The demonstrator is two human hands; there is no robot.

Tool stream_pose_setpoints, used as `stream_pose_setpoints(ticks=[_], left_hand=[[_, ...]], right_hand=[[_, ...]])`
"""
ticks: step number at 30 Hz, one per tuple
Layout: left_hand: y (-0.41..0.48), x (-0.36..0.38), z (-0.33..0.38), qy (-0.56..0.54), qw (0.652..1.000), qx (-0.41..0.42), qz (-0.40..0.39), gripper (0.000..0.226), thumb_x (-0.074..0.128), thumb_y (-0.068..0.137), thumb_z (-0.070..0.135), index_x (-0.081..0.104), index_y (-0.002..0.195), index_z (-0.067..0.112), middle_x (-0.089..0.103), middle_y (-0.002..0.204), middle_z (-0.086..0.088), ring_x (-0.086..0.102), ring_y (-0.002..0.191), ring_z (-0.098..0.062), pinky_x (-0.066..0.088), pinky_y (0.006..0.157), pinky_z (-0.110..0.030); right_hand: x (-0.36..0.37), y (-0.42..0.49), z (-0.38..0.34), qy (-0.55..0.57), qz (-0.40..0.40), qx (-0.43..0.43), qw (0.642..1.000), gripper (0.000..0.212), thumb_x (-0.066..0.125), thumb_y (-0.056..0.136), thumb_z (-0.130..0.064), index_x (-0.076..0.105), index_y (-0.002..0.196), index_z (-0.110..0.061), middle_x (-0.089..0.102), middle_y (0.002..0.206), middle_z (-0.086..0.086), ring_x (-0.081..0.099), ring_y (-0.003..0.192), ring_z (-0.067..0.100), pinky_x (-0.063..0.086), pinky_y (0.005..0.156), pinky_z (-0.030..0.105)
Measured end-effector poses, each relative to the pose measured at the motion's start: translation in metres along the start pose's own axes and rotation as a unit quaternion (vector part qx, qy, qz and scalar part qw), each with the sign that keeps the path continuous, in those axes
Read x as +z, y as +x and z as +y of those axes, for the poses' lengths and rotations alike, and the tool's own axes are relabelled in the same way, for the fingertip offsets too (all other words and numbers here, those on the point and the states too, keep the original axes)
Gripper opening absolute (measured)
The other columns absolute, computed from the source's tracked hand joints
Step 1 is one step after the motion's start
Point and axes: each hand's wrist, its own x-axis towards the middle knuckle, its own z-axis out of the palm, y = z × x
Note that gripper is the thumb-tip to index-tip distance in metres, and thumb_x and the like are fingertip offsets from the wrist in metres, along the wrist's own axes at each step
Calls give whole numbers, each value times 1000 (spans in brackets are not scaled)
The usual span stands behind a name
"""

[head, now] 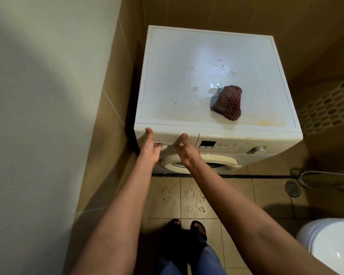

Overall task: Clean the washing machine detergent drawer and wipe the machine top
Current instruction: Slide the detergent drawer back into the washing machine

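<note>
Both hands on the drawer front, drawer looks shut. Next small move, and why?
Probably pull the detergent drawer straight out toward the body. It looks shut, and the left hand and right hand each pinch its front, thumbs on top, fingers hooked under the lower edge. The cloth lies on the wet machine top.

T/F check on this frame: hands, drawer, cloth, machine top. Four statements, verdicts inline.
1. The left hand and right hand both grip the detergent drawer front. True.
2. The detergent drawer is pulled fully out. False: it sits flush in the machine, closed.
3. The cloth lies on the machine top, with neither hand on it. True.
4. The machine top is dry. False: wet patches show just behind the cloth.
</note>
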Motion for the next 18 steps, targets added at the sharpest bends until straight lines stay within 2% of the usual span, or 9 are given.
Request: stream_pose_setpoints(ticks=[2,4,6,8,10,11,13,16,18], left_hand=[[-5,3,1,12,1000,-9,10,73,60,90,43,30,145,4,46,138,-21,45,130,-33,37,111,-46],[-13,9,4,25,999,-16,39,72,60,90,42,30,144,5,46,136,-19,44,130,-33,37,111,-44],[-22,17,7,49,996,-17,72,64,62,93,35,33,141,4,47,132,-18,48,125,-30,41,108,-38],[-34,26,7,75,994,-14,83,55,63,93,22,38,138,3,53,119,-16,56,104,-25,49,90,-29],[-48,41,5,110,990,-12,82,49,64,92,15,43,134,3,53,110,-13,54,89,-20,46,70,-23],[-54,50,4,126,989,-8,82,49,65,91,13,44,135,2,52,115,-14,54,94,-21,45,69,-21],[-63,68,1,151,986,-7,69,51,65,90,10,43,135,1,48,131,-18,51,106,-23,48,72,-21],[-79,97,-1,182,983,-30,5,53,63,91,10,40,138,0,43,137,-22,51,113,-25,48,89,-26],[-85,112,-3,207,977,-46,-28,52,62,92,11,40,138,-1,46,130,-21,51,114,-25,46,92,-28]], right_hand=[[0,0,-1,-6,0,12,1000,80,71,80,-30,28,142,-3,55,128,24,65,92,27,60,60,30],[0,0,-2,-54,4,30,998,77,73,79,-36,35,137,-2,59,125,18,65,98,25,58,78,35],[-3,-2,-10,-116,0,41,992,55,69,84,-34,48,121,0,60,122,18,65,98,23,51,93,39],[-3,-10,-22,-149,-31,64,986,22,61,92,-19,58,100,1,53,132,26,63,85,23,49,96,34],[-3,-20,-39,-217,-45,83,972,16,52,96,-11,60,101,2,47,138,27,61,105,33,42,106,35],[-2,-24,-48,-256,-45,73,963,22,51,97,-10,58,112,5,49,136,26,57,115,34,45,103,34],[-3,-32,-66,-313,-41,44,948,32,54,96,-9,52,123,8,57,124,24,61,108,31,54,84,30],[-7,-38,-100,-384,-7,-63,921,25,56,91,-6,60,112,7,65,90,17,64,75,22,56,70,29],[-11,-40,-124,-432,37,-165,886,18,58,87,-9,64,101,1,65,85,11,64,74,22,56,74,34]])
